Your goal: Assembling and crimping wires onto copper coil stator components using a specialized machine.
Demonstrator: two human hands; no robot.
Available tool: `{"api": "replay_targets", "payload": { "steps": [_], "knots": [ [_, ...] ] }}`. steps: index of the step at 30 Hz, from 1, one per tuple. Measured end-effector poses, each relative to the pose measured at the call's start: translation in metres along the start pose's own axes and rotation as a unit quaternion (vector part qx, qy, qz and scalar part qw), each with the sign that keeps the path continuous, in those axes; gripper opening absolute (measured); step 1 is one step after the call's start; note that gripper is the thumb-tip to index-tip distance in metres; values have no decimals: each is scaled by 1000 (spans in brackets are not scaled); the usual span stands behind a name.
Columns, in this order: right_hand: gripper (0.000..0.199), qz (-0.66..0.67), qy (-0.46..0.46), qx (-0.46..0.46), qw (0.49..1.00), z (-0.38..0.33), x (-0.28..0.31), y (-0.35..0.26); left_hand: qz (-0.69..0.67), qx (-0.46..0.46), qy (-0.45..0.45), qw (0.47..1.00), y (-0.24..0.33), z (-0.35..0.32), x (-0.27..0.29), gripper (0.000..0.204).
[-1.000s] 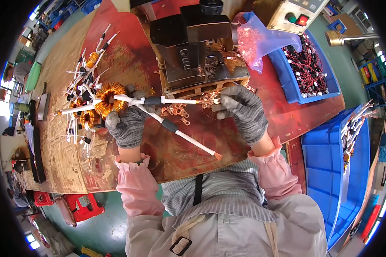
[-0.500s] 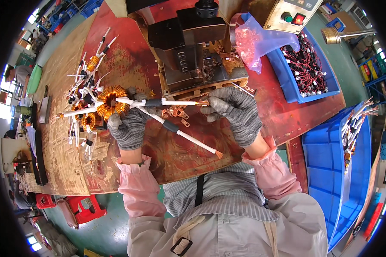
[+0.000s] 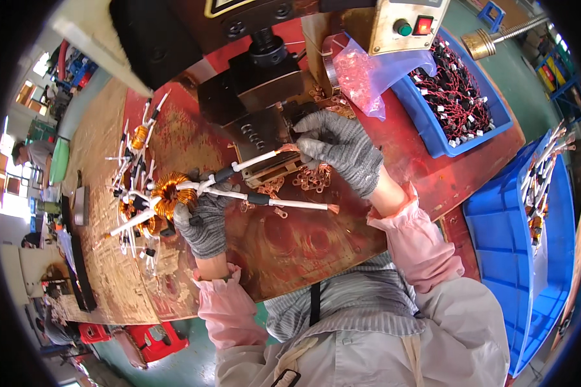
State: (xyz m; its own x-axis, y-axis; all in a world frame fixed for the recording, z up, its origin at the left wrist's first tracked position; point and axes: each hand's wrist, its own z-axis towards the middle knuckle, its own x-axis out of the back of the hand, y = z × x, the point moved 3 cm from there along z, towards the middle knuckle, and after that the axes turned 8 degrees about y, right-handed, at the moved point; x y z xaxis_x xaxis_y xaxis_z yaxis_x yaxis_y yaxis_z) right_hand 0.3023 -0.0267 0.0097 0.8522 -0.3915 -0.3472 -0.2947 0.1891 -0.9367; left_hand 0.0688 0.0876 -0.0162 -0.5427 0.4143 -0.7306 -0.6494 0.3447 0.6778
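One copper-wound coil (image 3: 183,193) was held over the worktable (image 3: 342,226), left of the press (image 3: 258,90) and back from the near edge; a white lead (image 3: 257,160) ran right from it, its copper tip (image 3: 288,148) at the front of the press base, contact there impossible to tell; half a second earlier that lead lay nearly level before the base, and it had since tilted up toward the press, which seemed to put the tip close to the machine's working side; a second lead (image 3: 297,205) had swung from a downward slant to nearly level, its frayed end free; the left hand (image 3: 205,227) was bent round the coil, thumb on the near side, fingers partly hidden beyond, holding it between them; the right hand (image 3: 343,149) reached in from the right, back uppermost, thumb and forefinger pinching the copper tip; loose copper lugs (image 3: 313,179) lay just before the press; a blue bin (image 3: 419,122) of wires stood along the right edge.
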Motion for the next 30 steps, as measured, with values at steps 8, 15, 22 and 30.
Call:
{"api": "replay_targets", "payload": {
  "steps": [8, 15, 22, 30],
  "knots": [
    [18, -37, 0, -25, 999, 20, 4, -6, 15, -51, 91, 994, -7, 8, 15, 66],
    [18, -34, 10, -44, 998, 28, 5, 0, -19, -18, 88, 996, -6, 11, 11, 70],
    [25, -57, 9, -22, 998, 30, 8, -1, -31, -22, 98, 994, -4, 12, 15, 57],
    [22, -93, 19, -6, 995, 30, 8, -1, -1, -30, 103, 994, -5, 10, 11, 56]
  ]
}}
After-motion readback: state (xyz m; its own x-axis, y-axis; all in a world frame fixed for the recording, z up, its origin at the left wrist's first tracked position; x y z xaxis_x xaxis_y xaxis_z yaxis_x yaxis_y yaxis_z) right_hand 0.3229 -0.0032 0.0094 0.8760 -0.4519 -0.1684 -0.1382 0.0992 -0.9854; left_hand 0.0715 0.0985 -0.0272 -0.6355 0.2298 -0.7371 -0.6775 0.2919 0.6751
